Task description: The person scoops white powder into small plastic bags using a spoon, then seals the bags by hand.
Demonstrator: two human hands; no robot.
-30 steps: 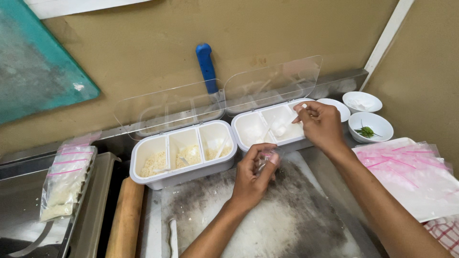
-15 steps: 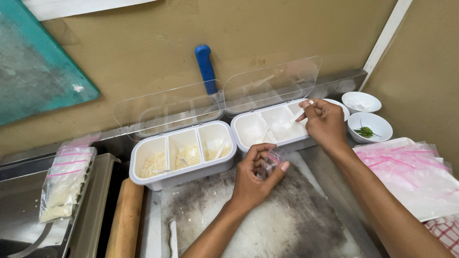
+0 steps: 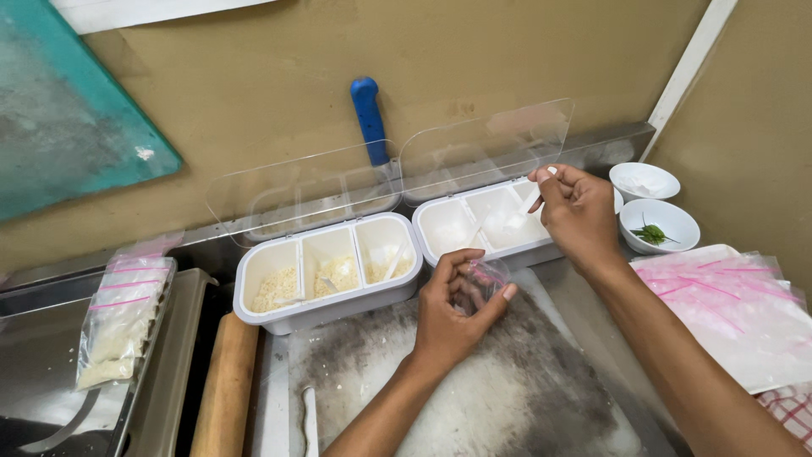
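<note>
Hands: L bag, R spoon.

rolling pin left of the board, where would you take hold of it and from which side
Grip the wooden rolling pin around its bare middle, coming down from above. It lies flat, lengthwise in the narrow gap between the metal tray and the floury board, so a hand has little room at the sides, and its near end runs out of the picture. The far end sits close under the white three-part container.

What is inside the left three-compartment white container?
The left container holds pale crumbly or grated stuff in all three compartments, with what looks like a small clear scoop in the right one. Its clear lid stands open behind. What lies beneath the heaps is covered.
</note>
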